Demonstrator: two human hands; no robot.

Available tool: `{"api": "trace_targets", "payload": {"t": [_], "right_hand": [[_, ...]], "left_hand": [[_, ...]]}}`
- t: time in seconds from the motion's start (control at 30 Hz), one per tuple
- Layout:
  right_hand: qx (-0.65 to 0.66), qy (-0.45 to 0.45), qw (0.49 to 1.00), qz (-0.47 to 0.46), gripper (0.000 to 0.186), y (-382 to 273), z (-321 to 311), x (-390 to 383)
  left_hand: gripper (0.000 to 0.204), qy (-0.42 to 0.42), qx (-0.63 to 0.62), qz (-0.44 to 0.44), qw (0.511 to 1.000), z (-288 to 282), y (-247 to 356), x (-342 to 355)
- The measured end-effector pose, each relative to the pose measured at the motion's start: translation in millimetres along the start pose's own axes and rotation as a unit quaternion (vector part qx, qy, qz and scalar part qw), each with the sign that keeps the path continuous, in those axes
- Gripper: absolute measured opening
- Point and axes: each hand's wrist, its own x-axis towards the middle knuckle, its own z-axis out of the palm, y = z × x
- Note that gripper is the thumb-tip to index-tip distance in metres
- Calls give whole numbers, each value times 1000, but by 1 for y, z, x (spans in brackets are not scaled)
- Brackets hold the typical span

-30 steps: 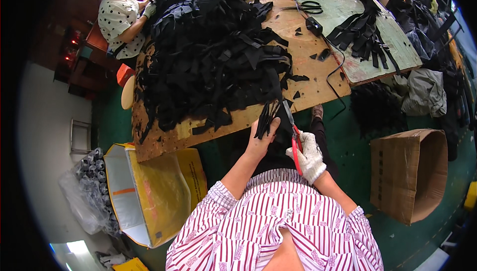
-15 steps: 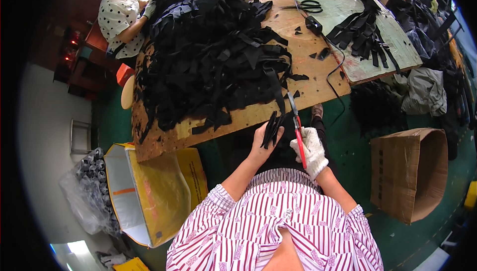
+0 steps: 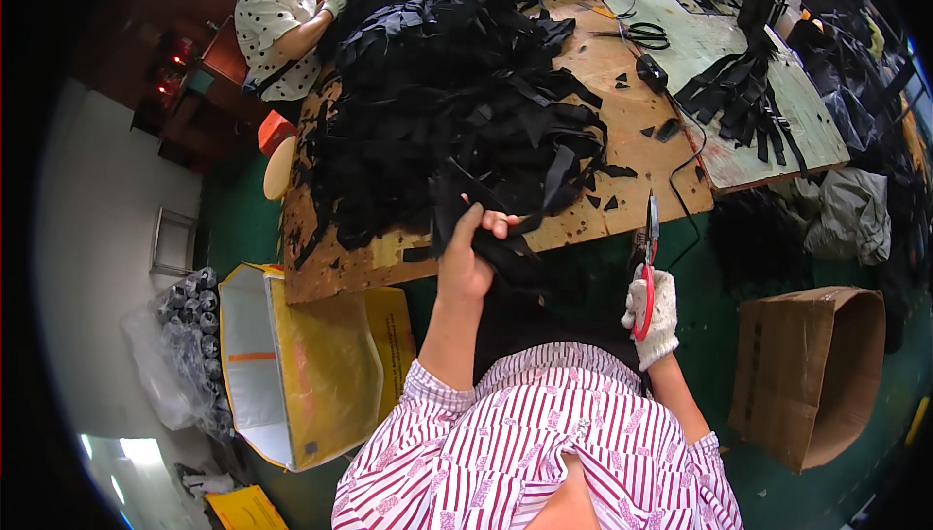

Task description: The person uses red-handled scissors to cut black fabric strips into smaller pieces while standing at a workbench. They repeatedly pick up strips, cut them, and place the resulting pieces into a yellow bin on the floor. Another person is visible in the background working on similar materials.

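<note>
My bare left hand is at the near edge of the wooden table, its fingers closed round black fabric strips. Some of those strips hang below the hand, and others merge with the big heap of black strips on the table. My right hand, in a white knitted glove, grips red-handled scissors off to the right of the table's front edge. Their metal blades point upward, apart from any fabric.
The wooden table carries small black scraps and black-handled scissors. At right, a pale green table holds bundled black straps. A yellow bin stands left, a cardboard box right. Across the heap works another person.
My left hand has moved left and up to the heap's near edge. My right hand has swung right with the scissors, away from the strips. The whole view has shifted slightly.
</note>
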Motion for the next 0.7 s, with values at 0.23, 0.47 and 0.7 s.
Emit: {"api": "trace_targets", "payload": {"t": [0.23, 0.47, 0.7], "right_hand": [[-18, 3, 1000, 6, 32, 2, 1, -2], [-33, -3, 999, 14, 33, 4, 3, -5], [-11, -12, 1000, -12, 33, 11, -3, -6]], "left_hand": [[15, -113, 173, 67, 976, -28, 1, 22], [23, -48, 662, 274, 696, -7, -3, 124], [31, -7, 809, 240, 536, -25, -30, 184]]}}
